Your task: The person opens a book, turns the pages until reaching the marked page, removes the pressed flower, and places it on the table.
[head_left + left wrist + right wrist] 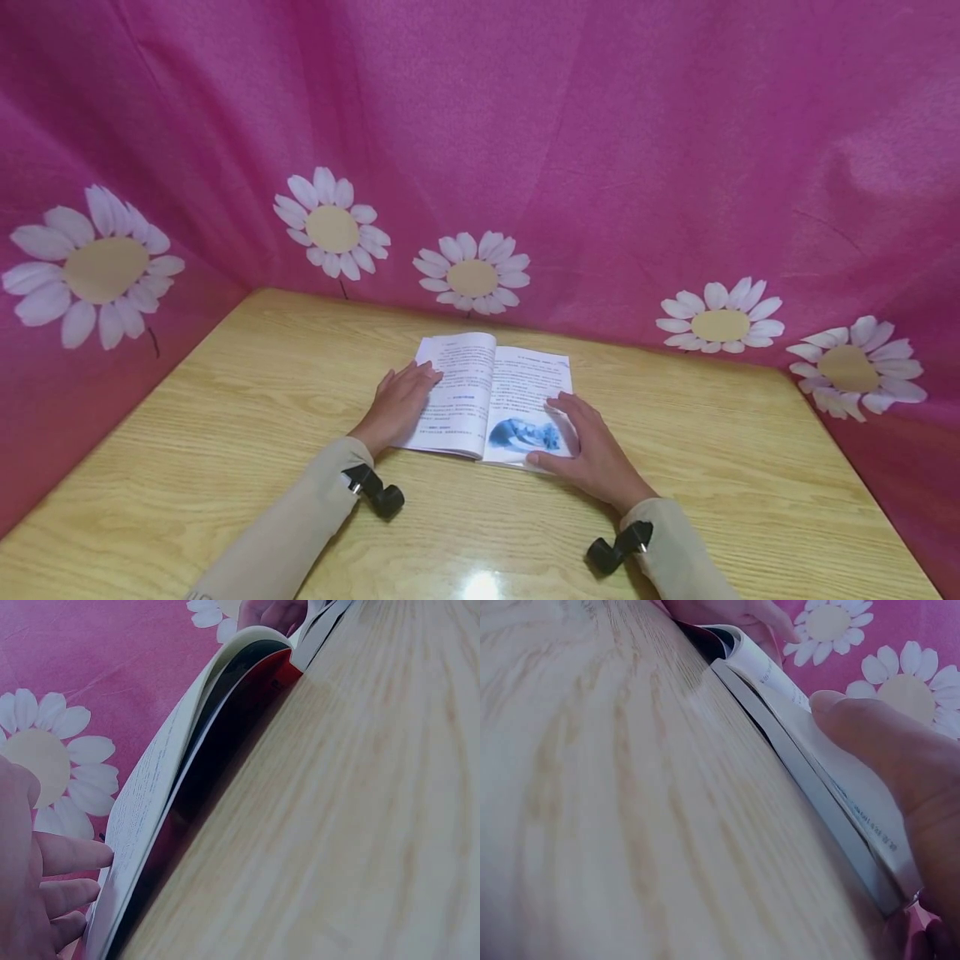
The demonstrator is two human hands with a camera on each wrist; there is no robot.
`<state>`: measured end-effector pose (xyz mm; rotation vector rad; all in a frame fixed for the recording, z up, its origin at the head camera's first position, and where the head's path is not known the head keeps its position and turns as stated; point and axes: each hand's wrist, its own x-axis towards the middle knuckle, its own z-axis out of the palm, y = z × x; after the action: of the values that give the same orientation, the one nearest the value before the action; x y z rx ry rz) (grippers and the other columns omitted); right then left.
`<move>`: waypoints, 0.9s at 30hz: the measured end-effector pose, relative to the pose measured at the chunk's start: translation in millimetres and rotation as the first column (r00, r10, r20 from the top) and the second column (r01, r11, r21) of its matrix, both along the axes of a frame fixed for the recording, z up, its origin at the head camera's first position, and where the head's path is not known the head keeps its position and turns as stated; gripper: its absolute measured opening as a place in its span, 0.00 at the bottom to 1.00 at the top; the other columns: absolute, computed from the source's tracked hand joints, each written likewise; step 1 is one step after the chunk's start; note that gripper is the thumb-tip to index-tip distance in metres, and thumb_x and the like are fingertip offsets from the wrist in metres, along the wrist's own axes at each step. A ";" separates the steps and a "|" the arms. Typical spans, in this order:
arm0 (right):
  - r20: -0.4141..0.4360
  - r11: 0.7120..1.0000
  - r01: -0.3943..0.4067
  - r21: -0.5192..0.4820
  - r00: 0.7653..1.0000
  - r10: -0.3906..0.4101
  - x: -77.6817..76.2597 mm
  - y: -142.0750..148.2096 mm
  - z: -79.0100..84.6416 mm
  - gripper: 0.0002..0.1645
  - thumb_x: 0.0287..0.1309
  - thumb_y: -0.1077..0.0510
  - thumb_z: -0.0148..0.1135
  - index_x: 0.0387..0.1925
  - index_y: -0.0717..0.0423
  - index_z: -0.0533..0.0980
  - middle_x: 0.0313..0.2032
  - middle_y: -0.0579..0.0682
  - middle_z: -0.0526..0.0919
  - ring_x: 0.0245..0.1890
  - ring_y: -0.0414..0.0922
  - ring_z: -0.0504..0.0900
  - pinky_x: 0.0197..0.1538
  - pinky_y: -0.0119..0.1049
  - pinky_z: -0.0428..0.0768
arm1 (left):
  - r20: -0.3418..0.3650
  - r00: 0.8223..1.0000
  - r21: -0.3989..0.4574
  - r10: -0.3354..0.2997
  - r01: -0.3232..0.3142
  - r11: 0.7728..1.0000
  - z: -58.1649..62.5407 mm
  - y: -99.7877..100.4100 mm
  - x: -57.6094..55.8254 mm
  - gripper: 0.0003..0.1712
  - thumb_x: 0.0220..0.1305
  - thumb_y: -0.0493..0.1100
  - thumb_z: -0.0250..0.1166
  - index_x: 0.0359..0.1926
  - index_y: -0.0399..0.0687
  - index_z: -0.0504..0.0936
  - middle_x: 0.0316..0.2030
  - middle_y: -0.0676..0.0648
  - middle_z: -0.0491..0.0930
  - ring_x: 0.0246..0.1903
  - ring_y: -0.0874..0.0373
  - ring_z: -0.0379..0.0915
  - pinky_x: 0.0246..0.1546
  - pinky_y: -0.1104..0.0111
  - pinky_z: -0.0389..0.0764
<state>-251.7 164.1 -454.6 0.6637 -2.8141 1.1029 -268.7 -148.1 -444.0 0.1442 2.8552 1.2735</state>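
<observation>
Opened paperback book [501, 396], one; left hand [397, 406] at nine o'clock, fingers extended upon page; right hand [594, 450] at four o'clock, thumb and forefinger wide apart.

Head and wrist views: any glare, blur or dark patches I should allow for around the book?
Head: a bright glare spot on the table at the bottom edge, clear of the book, whose small print is unreadable; left wrist: near-black beneath the book, shadow or cover colour unclear; right wrist: soft, hazy wood grain.
</observation>
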 end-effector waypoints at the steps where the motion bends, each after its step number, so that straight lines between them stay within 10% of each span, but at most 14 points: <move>1: -0.005 1.000 0.001 -0.009 1.000 -0.001 -0.1 0.1 -0.3 0.54 0.39 0.29 0.72 0.67 0.44 0.64 0.70 0.53 0.60 0.71 0.54 0.55 0.68 0.62 0.55 | 0.002 1.000 0.000 0.000 0.000 1.000 -0.1 0.1 0.0 0.31 0.76 0.58 0.34 0.67 0.50 0.70 0.72 0.46 0.57 0.74 0.50 0.42 0.72 0.54 0.31; 27: -0.037 0.998 0.034 -0.050 0.999 -0.036 -0.4 -1.8 -2.4 0.49 0.50 0.34 0.68 0.67 0.50 0.63 0.69 0.55 0.61 0.70 0.54 0.56 0.68 0.60 0.56 | -0.003 1.000 -0.005 -0.013 0.013 1.000 -2.2 -1.7 -0.9 0.32 0.76 0.59 0.34 0.67 0.50 0.70 0.72 0.45 0.57 0.74 0.49 0.41 0.72 0.54 0.32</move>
<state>-252.1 162.4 -457.1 0.6220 -2.7467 1.1370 -269.6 -149.8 -446.2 0.1639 2.8551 1.2652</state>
